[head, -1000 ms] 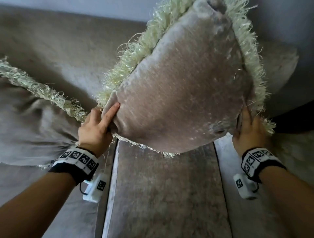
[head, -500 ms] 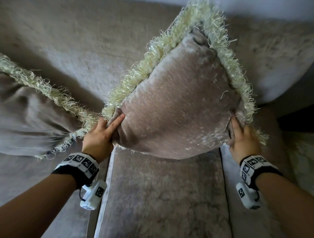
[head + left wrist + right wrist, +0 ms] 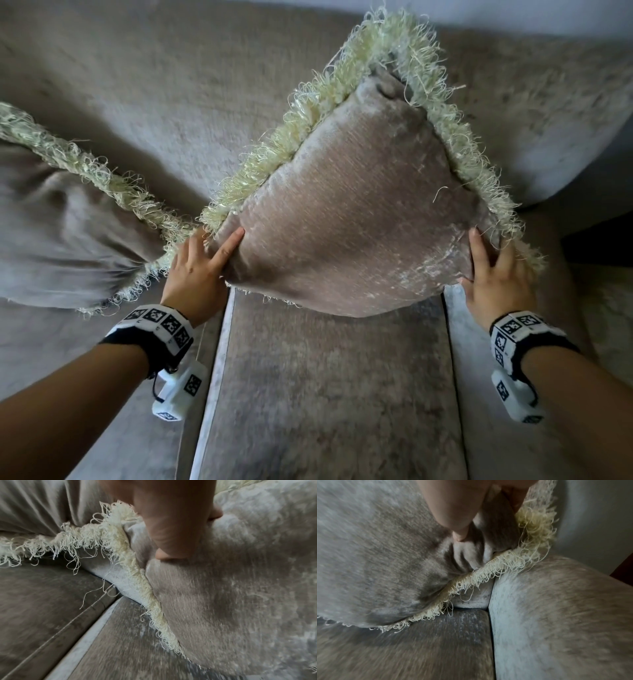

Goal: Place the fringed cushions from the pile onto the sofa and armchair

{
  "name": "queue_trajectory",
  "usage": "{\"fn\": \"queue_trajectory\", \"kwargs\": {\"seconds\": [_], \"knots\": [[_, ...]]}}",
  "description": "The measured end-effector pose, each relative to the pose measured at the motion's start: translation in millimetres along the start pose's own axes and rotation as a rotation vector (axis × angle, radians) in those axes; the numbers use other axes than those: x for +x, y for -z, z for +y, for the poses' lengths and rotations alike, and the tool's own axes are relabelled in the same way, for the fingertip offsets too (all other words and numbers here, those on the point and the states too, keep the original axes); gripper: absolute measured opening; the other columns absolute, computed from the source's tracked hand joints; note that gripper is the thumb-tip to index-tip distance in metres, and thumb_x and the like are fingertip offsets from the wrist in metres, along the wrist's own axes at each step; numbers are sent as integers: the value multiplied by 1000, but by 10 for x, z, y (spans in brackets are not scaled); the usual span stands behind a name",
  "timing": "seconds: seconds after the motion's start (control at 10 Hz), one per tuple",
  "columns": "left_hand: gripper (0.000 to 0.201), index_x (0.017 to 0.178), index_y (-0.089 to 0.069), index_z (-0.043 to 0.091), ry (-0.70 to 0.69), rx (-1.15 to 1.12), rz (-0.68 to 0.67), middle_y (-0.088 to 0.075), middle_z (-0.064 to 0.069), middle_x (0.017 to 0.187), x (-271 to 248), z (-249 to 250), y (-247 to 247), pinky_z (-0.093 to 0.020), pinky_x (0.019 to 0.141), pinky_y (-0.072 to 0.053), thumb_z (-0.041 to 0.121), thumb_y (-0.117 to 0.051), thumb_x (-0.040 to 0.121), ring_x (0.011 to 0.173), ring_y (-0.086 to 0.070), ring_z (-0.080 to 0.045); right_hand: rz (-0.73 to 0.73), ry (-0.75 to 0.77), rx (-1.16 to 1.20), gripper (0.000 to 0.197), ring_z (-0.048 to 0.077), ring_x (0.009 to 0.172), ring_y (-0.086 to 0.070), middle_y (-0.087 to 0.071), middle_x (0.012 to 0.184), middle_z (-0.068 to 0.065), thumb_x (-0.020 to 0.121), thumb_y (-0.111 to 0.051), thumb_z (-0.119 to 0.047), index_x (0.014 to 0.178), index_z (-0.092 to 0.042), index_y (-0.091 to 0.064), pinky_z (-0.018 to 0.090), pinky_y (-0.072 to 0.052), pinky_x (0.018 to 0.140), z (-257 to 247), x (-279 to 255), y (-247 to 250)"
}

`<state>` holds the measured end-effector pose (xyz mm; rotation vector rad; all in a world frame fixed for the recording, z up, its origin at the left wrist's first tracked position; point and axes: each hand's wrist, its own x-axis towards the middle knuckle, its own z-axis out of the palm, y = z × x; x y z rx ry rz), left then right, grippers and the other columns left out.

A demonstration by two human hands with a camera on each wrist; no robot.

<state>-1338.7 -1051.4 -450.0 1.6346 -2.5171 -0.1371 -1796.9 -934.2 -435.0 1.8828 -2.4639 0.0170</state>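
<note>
A taupe velvet cushion (image 3: 356, 219) with a cream fringe leans against the sofa backrest (image 3: 178, 89), its lower edge on the seat. My left hand (image 3: 202, 263) grips its lower left corner, thumb on the front face (image 3: 231, 601). My right hand (image 3: 493, 274) grips the lower right corner, thumb pressed into the bunched fabric (image 3: 467, 555). A second fringed cushion (image 3: 58, 226) lies to the left on the sofa, its fringe touching my left hand.
The sofa's seat cushion (image 3: 329, 394) spreads out below the held cushion, with a seam on each side. The sofa's rounded armrest (image 3: 568, 144) rises at the right. A dark gap (image 3: 599, 240) shows beyond it.
The cushion has come down and back toward the backrest, and its lower edge now meets the seat. Both hands have kept their grip on its lower corners.
</note>
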Motion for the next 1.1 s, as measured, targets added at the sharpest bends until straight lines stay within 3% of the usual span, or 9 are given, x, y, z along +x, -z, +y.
{"fn": "queue_trajectory", "kwargs": {"seconds": [0.1, 0.2, 0.4, 0.5, 0.8, 1.0, 1.1], "knots": [[105, 151, -18, 36, 22, -8, 2, -30, -31, 139, -56, 66, 65, -66, 93, -42, 11, -74, 66, 123, -36, -52, 39, -18, -18, 115, 58, 129, -25, -7, 153, 33, 71, -79, -26, 153, -35, 1, 69, -26, 102, 14, -32, 51], [105, 151, -18, 37, 88, -4, -24, -27, -25, 146, -98, 140, 149, -62, 87, -48, 12, -72, 65, 129, -33, -49, 34, -20, -19, 117, 57, 133, -20, -2, 156, 29, 66, -83, -28, 152, -34, -4, 68, -21, 105, -12, -56, 122], [83, 147, -36, 27, 111, 40, 98, -41, -18, 139, -131, 227, 298, -55, 84, -45, 19, -55, 67, 115, -45, -41, 55, -8, -23, 110, 55, 128, -26, -24, 142, 26, 58, -87, -26, 148, -21, -23, 70, -27, 101, -55, -111, 206], [75, 143, -45, 24, 123, 10, 153, -45, -18, 134, -160, 228, 301, -51, 83, -41, 24, -54, 69, 108, -47, -40, 90, -16, -23, 103, 54, 127, -28, -27, 138, 27, 57, -86, -26, 144, -16, -31, 69, -29, 100, -91, -112, 228], [77, 138, -45, 17, 76, -45, 264, -43, -25, 132, -269, 205, 165, -51, 89, -37, 25, -75, 68, 111, -46, -40, 213, 14, 45, 103, 49, 135, -25, -22, 148, 27, 58, -83, -38, 143, -17, -29, 64, -24, 107, -113, -268, 157], [77, 139, -45, 21, 113, -72, 153, -44, -19, 131, -422, 184, 254, -52, 87, -41, 24, -76, 68, 109, -46, -37, 97, -48, 75, 89, 48, 132, -29, -27, 145, 25, 64, -63, -48, 143, -19, -32, 65, -28, 102, -150, -623, 222], [72, 139, -45, 22, 142, -91, 120, -47, -15, 129, -425, 171, 465, -53, 86, -42, 29, -69, 71, 108, -46, -36, 38, -47, 85, 82, 47, 129, -33, -33, 142, 23, 67, -55, -51, 140, -20, -38, 64, -32, 100, -178, -684, 407]]}}
